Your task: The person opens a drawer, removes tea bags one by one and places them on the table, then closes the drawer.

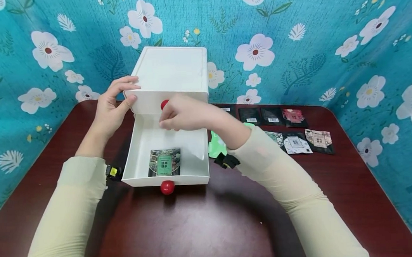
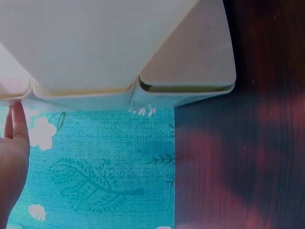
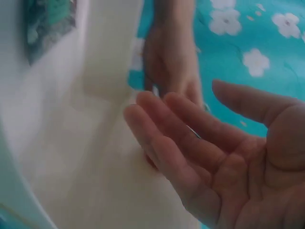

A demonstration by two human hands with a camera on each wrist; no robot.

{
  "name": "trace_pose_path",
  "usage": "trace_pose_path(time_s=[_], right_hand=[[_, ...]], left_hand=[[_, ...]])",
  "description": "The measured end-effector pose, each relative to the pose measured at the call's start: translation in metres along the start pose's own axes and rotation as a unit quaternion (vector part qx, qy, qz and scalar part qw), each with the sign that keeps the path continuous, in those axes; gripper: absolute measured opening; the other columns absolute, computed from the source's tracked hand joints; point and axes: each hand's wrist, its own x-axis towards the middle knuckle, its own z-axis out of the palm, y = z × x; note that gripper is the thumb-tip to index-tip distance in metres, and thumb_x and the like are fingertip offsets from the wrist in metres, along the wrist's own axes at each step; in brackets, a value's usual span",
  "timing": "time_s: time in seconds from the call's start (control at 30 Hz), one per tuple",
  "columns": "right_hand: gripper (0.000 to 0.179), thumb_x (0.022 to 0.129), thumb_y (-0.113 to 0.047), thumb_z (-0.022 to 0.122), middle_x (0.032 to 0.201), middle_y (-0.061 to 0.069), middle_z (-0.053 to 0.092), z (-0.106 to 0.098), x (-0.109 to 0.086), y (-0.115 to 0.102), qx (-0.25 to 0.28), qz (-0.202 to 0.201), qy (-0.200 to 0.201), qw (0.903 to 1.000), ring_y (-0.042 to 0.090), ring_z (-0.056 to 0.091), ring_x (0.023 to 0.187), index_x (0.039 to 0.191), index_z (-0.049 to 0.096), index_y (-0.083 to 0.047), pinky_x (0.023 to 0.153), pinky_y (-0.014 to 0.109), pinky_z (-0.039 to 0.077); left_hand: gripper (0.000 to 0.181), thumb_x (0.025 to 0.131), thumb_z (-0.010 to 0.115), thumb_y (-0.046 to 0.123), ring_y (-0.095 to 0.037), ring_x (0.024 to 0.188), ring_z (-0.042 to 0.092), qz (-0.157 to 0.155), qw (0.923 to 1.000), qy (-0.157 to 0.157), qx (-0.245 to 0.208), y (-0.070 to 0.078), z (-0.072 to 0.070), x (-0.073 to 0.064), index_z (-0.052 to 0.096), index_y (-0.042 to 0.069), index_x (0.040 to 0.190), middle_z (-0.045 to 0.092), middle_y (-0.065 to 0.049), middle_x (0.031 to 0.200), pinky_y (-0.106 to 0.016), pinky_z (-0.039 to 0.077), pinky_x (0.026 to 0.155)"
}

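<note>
A white two-drawer cabinet (image 1: 175, 68) stands against the cloth, its lower drawer (image 1: 193, 156) pulled out. Inside that drawer, near the front, lies a dark tea sachet (image 1: 164, 161) with a green label; the right wrist view shows part of this sachet (image 3: 50, 26) at top left. My left hand (image 1: 108, 106) grips the cabinet's upper left front corner, thumb on the front and fingers along the side. Over the back of the drawer is my right hand (image 1: 185, 112), palm bare and fingers loosely bent in the right wrist view, holding nothing.
Red round knobs mark the upper drawer (image 1: 164, 104) and the lower one (image 1: 167, 187). Right of the cabinet, several tea sachets (image 1: 295, 143) lie in rows on the dark red table (image 1: 197, 230). My right forearm partly covers a green sachet (image 1: 216, 145). Flowered blue cloth (image 1: 92, 29) hangs behind.
</note>
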Motion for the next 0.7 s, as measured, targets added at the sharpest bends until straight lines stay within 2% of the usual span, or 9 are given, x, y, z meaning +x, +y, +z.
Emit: trace_pose_path(time_s=[0.07, 0.17, 0.23, 0.3, 0.43, 0.57, 0.7], right_hand=[[0.025, 0.099, -0.021, 0.061, 0.106, 0.007, 0.073, 0.007, 0.011, -0.003, -0.013, 0.007, -0.034, 0.9993, 0.02, 0.068, 0.09, 0.115, 0.074, -0.007, 0.08, 0.027, 0.055], [0.026, 0.1, -0.025, 0.059, 0.076, -0.001, 0.064, 0.017, 0.026, -0.006, -0.025, 0.013, -0.086, 0.9959, 0.012, 0.06, 0.07, 0.083, 0.073, -0.011, 0.066, 0.02, 0.047], [0.036, 0.1, -0.026, 0.058, 0.061, -0.005, 0.049, 0.023, 0.036, -0.01, -0.036, 0.019, -0.116, 0.9924, 0.009, 0.05, 0.059, 0.066, 0.061, -0.013, 0.058, 0.02, 0.039], [0.045, 0.1, -0.028, 0.057, 0.054, -0.005, 0.033, 0.028, 0.046, -0.014, -0.054, 0.028, -0.14, 0.9882, 0.008, 0.035, 0.051, 0.059, 0.043, -0.015, 0.051, 0.02, 0.031], [0.032, 0.099, -0.029, 0.057, 0.063, -0.004, 0.035, 0.036, 0.061, -0.022, -0.06, 0.082, -0.175, 0.9793, 0.009, 0.03, 0.049, 0.074, 0.044, -0.014, 0.046, 0.02, 0.027], [0.017, 0.098, -0.026, 0.056, 0.077, -0.002, 0.038, 0.041, 0.071, -0.027, -0.087, 0.134, -0.193, 0.968, 0.01, 0.031, 0.057, 0.091, 0.045, -0.015, 0.049, 0.021, 0.031], [0.004, 0.097, -0.015, 0.047, 0.075, -0.001, 0.038, 0.043, 0.079, -0.029, -0.129, 0.17, -0.211, 0.954, 0.01, 0.031, 0.058, 0.101, 0.046, -0.014, 0.05, 0.021, 0.031]], left_hand=[[0.024, 0.098, 0.059, 0.007, -0.015, 0.137, 0.044, 0.004, 0.9999, 0.0, -0.009, -0.002, 0.001, -0.002, 0.064, -0.002, 0.121, 0.056, 0.008, 0.139, -0.015, 0.051, 0.093], [0.024, 0.099, 0.058, 0.005, -0.015, 0.136, 0.046, 0.012, 0.9997, 0.008, -0.021, -0.005, 0.002, -0.006, 0.063, -0.005, 0.12, 0.057, 0.01, 0.138, -0.014, 0.052, 0.091], [0.024, 0.098, 0.058, 0.005, -0.015, 0.135, 0.046, 0.013, 0.9996, 0.011, -0.022, -0.006, 0.002, -0.008, 0.063, -0.005, 0.119, 0.057, 0.01, 0.138, -0.014, 0.052, 0.091], [0.024, 0.098, 0.059, 0.005, -0.015, 0.135, 0.046, 0.015, 0.9996, 0.011, -0.02, -0.006, 0.002, -0.009, 0.063, -0.005, 0.119, 0.057, 0.009, 0.138, -0.014, 0.052, 0.091], [0.024, 0.098, 0.058, 0.003, -0.015, 0.134, 0.047, 0.022, 0.9993, 0.01, -0.027, -0.007, 0.001, -0.008, 0.063, -0.006, 0.12, 0.057, 0.01, 0.137, -0.013, 0.052, 0.09], [0.024, 0.098, 0.057, 0.003, -0.015, 0.134, 0.047, 0.03, 0.9989, 0.006, -0.036, -0.008, 0.002, -0.005, 0.062, -0.006, 0.12, 0.057, 0.012, 0.136, -0.014, 0.052, 0.09], [0.024, 0.098, 0.058, 0.003, -0.015, 0.134, 0.047, 0.038, 0.9988, 0.002, -0.032, -0.007, 0.002, -0.001, 0.062, -0.006, 0.12, 0.057, 0.014, 0.135, -0.014, 0.051, 0.091]])
